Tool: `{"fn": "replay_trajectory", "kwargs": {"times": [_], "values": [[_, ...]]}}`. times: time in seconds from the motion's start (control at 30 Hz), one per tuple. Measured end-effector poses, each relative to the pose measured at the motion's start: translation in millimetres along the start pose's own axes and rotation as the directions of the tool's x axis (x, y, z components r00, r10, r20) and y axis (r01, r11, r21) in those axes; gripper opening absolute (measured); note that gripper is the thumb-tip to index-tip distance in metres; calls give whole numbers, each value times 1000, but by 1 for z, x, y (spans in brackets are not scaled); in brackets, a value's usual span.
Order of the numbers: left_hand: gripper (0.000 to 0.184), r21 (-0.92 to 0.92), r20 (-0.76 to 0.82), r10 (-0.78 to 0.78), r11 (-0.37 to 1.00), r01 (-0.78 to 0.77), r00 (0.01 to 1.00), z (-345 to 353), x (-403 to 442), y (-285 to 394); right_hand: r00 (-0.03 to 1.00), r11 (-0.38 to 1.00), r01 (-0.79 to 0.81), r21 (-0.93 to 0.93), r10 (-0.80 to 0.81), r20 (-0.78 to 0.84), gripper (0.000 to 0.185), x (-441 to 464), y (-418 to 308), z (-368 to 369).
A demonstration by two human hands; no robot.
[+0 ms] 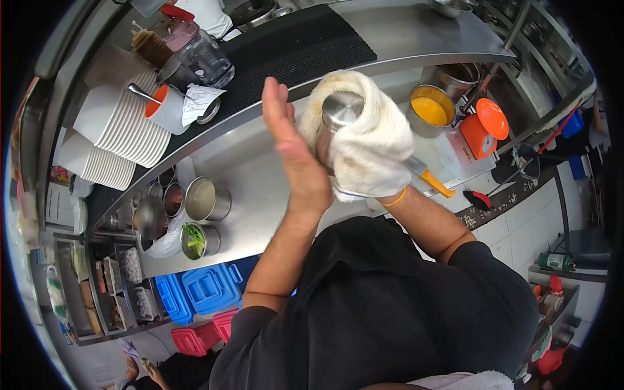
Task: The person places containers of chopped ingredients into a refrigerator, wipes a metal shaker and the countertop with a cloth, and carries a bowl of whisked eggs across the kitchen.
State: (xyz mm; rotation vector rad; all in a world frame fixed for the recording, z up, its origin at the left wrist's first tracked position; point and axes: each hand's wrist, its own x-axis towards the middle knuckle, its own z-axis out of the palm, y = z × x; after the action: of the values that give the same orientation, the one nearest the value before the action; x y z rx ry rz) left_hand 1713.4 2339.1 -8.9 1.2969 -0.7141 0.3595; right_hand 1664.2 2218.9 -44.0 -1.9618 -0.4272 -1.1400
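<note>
A cream towel (370,140) is draped around a shiny metal cylinder (342,110), whose round flat end faces up toward me. My right hand (392,195) is inside the towel and grips it around the cylinder; the fingers are hidden and only the wrist, with a yellow band, shows. On the other side, my left hand (298,156) is held upright with its fingers stretched out, close beside the cylinder. Whether its palm touches the metal I cannot tell. Both hands are above the steel counter (253,156).
At right are a yellow-handled knife (437,183), a pot of orange liquid (431,110) and an orange scale (482,130). Metal pots (208,199) stand at left, one with green leaves (194,239). Stacked white bowls (123,123) and a clear jug (205,57) occupy the raised shelf (403,39).
</note>
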Motion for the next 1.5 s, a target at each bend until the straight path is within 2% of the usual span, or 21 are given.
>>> {"fn": "replay_trajectory", "kwargs": {"times": [0.03,0.1,0.13,0.2,0.23,0.27,0.33,0.47,0.53,0.67,0.83,0.87,0.93,1.03,1.1,1.17,1.23,1.33,1.43,1.47,1.5], "values": [[88,-195,18,-153,969,154,988,-5,1,0,999,999,36,18,-36,0,67,-3,6,-3],[78,-533,142,-422,729,428,895,-19,5,-2,999,873,-29,487,32,2,59,-19,20,1],[60,-603,278,-560,531,595,780,-31,3,-25,998,740,-56,670,67,9,56,-25,26,3],[54,-508,292,-603,560,654,743,-27,-6,-23,967,490,-208,846,234,102,50,-19,6,-3],[51,-436,265,-581,640,633,769,-25,-9,-18,956,639,-283,715,247,158,48,-17,12,-5],[49,-357,237,-559,711,606,795,-23,-13,-12,982,863,-179,472,128,138,48,-13,15,-8],[46,-121,154,-385,907,404,910,-15,-11,18,989,998,61,20,-63,132,48,-5,19,-15],[60,70,180,-311,950,304,933,-24,-26,42,955,992,-50,112,14,296,52,6,4,-20],[61,-13,63,-226,974,227,972,-10,-23,55,955,980,-106,169,53,293,54,9,2,-13],[56,156,97,97,981,-111,991,-22,-22,23,961,953,-187,240,127,245,59,1,1,9],[49,71,116,-155,986,148,981,-29,-22,24,930,923,-235,304,122,347,65,-17,-2,12],[47,-2,108,-170,985,171,979,-30,-17,17,921,975,216,-53,-186,341,69,-16,4,9],[45,-103,62,-228,967,233,972,-30,-14,17,969,969,-95,227,38,243,65,-16,-3,19],[45,-26,46,-291,956,292,956,-33,-15,12,981,1000,1,8,-3,193,55,-42,12,27],[45,-445,68,-538,737,508,840,-27,-11,17,974,974,158,-164,-127,186,53,-38,14,23],[42,-605,23,-663,587,538,748,-22,-10,11,969,937,222,-268,-182,167,52,-25,12,18],[42,-712,48,-698,478,514,715,-24,-21,-11,992,950,82,-300,-49,116,52,-14,6,22],[53,-376,-82,-553,788,488,829,-23,-48,-26,996,876,34,-481,9,87,51,-6,3,21],[66,-198,-28,-361,916,349,932,-20,-61,-40,954,958,-277,-72,283,95,55,-13,-3,16],[67,-112,-44,-283,954,277,958,-13,-55,-35,833,740,-552,383,513,209,56,-17,-12,15],[68,-24,-54,-204,979,203,978,-8,-50,-31,909,894,-397,209,350,227,55,-29,-5,19]]}}
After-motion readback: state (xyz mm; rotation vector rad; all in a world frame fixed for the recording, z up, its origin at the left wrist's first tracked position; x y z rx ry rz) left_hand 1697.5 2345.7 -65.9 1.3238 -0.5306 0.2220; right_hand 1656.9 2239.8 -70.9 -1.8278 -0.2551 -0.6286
